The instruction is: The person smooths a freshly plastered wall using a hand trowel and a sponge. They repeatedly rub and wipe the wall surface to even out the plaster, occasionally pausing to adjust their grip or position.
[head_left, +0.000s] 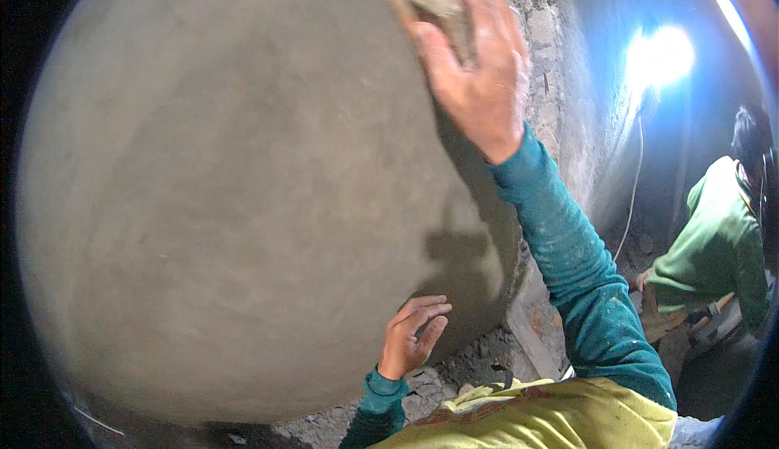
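Observation:
My right hand (479, 84) is stretched up along the smooth grey plastered wall (243, 165). Its fingers and thumb grip a tan, sponge-like block (438, 7) with an orange-brown edge, held against the plaster near the wall's right edge. The block's exact kind is hard to tell. Lower down, my left hand (414, 335) is beside the wall with its fingers loosely bent and the thumb apart. Nothing is in it. Whether its fingertips touch the plaster cannot be made out.
Rough, broken masonry (545, 51) runs down past the plaster's right edge. Rubble (324, 429) lies along the wall's foot. On the right, a bright lamp (661, 55) shines above a hanging white cable (637, 181). A person in a green top (718, 230) bends over nearby.

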The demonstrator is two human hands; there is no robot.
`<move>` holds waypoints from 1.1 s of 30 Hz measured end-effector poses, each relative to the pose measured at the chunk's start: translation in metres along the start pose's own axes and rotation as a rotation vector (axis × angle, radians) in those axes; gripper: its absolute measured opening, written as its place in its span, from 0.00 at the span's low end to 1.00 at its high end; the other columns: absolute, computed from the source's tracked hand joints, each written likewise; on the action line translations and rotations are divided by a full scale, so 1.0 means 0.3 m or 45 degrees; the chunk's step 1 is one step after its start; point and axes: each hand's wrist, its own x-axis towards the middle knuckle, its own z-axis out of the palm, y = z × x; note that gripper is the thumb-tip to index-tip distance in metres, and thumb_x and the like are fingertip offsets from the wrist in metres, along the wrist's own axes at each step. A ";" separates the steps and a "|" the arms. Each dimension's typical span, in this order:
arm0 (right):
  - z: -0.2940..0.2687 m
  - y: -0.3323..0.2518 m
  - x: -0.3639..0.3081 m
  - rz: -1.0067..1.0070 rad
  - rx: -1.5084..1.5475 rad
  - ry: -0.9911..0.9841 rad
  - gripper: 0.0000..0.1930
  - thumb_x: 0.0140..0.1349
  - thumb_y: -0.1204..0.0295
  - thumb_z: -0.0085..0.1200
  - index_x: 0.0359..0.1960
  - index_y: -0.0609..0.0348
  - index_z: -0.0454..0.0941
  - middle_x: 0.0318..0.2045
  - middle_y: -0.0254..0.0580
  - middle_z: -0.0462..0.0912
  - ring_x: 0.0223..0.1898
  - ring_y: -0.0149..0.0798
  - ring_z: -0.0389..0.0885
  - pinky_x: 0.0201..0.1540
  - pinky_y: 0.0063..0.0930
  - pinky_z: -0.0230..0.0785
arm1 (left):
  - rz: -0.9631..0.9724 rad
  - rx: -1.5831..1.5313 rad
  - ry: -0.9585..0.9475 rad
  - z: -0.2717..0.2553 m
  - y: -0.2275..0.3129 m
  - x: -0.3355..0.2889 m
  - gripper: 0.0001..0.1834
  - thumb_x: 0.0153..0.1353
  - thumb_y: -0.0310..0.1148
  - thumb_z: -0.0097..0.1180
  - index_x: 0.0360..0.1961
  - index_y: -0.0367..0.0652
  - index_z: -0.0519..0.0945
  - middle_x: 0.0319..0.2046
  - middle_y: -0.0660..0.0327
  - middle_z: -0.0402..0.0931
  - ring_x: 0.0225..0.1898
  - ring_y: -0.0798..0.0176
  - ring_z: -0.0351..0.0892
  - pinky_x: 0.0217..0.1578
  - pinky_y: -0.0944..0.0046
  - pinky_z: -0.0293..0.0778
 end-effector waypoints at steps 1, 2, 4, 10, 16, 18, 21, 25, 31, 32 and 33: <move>0.023 -0.093 -0.016 0.016 0.050 -0.028 0.21 0.59 0.72 0.68 0.56 0.58 0.83 0.46 0.54 0.84 0.48 0.55 0.83 0.52 0.46 0.78 | -0.012 0.056 0.036 0.000 -0.005 -0.014 0.13 0.69 0.33 0.64 0.54 0.50 0.88 0.56 0.55 0.86 0.56 0.47 0.85 0.57 0.50 0.80; -0.004 -0.146 -0.063 0.005 0.120 -0.130 0.21 0.60 0.72 0.69 0.56 0.58 0.83 0.46 0.55 0.84 0.48 0.56 0.83 0.52 0.46 0.78 | 0.005 0.053 0.019 0.002 0.000 -0.006 0.13 0.69 0.33 0.64 0.53 0.50 0.88 0.57 0.55 0.86 0.56 0.47 0.85 0.57 0.50 0.80; -0.054 -0.204 -0.190 -0.017 0.225 -0.341 0.21 0.60 0.72 0.69 0.55 0.58 0.83 0.45 0.55 0.84 0.47 0.57 0.83 0.50 0.46 0.78 | 0.047 0.029 -0.039 0.024 0.006 0.014 0.12 0.69 0.33 0.64 0.52 0.50 0.88 0.57 0.56 0.86 0.55 0.47 0.85 0.56 0.50 0.80; -0.049 0.016 -0.032 0.173 -0.005 -0.056 0.27 0.56 0.72 0.69 0.60 0.57 0.82 0.47 0.54 0.83 0.48 0.57 0.83 0.51 0.46 0.78 | -0.065 -0.022 -0.026 0.006 0.008 -0.046 0.13 0.70 0.30 0.65 0.53 0.42 0.87 0.57 0.50 0.84 0.58 0.48 0.85 0.57 0.53 0.80; -0.007 -0.208 -0.105 -0.032 0.250 -0.386 0.26 0.58 0.72 0.69 0.60 0.59 0.82 0.48 0.51 0.85 0.48 0.56 0.85 0.53 0.46 0.78 | 0.012 -0.060 -0.191 0.028 0.030 -0.011 0.15 0.74 0.37 0.61 0.57 0.43 0.85 0.59 0.51 0.83 0.60 0.46 0.83 0.59 0.51 0.79; -0.100 -0.144 -0.243 -0.068 0.136 -0.476 0.26 0.58 0.72 0.69 0.60 0.60 0.81 0.49 0.52 0.85 0.49 0.56 0.84 0.55 0.44 0.77 | 0.021 -0.049 -0.280 0.022 0.005 -0.051 0.17 0.75 0.40 0.59 0.59 0.44 0.84 0.60 0.51 0.82 0.61 0.45 0.82 0.60 0.50 0.78; -0.118 -0.003 -0.170 0.020 -0.008 -0.281 0.27 0.58 0.72 0.68 0.62 0.60 0.81 0.51 0.53 0.85 0.52 0.57 0.83 0.58 0.47 0.76 | -0.003 -0.094 -0.294 0.026 -0.033 -0.092 0.18 0.77 0.42 0.56 0.60 0.44 0.83 0.61 0.51 0.81 0.62 0.44 0.81 0.61 0.49 0.77; -0.025 -0.079 0.005 0.181 0.037 -0.136 0.27 0.59 0.71 0.67 0.62 0.62 0.80 0.54 0.55 0.84 0.53 0.58 0.82 0.59 0.50 0.73 | -0.067 -0.171 -0.291 0.017 -0.011 -0.075 0.19 0.78 0.43 0.55 0.61 0.43 0.82 0.60 0.49 0.80 0.62 0.43 0.80 0.63 0.48 0.75; -0.171 -0.237 -0.489 -0.038 0.195 -0.659 0.28 0.59 0.73 0.67 0.64 0.62 0.80 0.56 0.55 0.84 0.54 0.58 0.82 0.60 0.49 0.73 | -0.051 -0.121 -0.326 -0.005 -0.046 -0.172 0.21 0.78 0.44 0.53 0.62 0.41 0.81 0.59 0.48 0.79 0.61 0.43 0.79 0.63 0.48 0.75; -0.222 -0.157 -0.509 -0.066 0.125 -0.669 0.26 0.61 0.75 0.67 0.63 0.63 0.79 0.55 0.54 0.84 0.53 0.57 0.83 0.60 0.49 0.74 | -0.015 -0.153 -0.343 0.013 -0.069 -0.180 0.21 0.79 0.44 0.53 0.61 0.41 0.81 0.60 0.48 0.79 0.61 0.43 0.79 0.63 0.47 0.75; -0.224 -0.084 -0.488 -0.062 -0.020 -0.582 0.26 0.64 0.74 0.67 0.64 0.64 0.79 0.55 0.54 0.84 0.54 0.56 0.82 0.60 0.49 0.74 | 0.034 -0.148 -0.342 0.018 -0.122 -0.199 0.21 0.79 0.45 0.53 0.62 0.41 0.81 0.60 0.48 0.79 0.62 0.43 0.79 0.64 0.47 0.75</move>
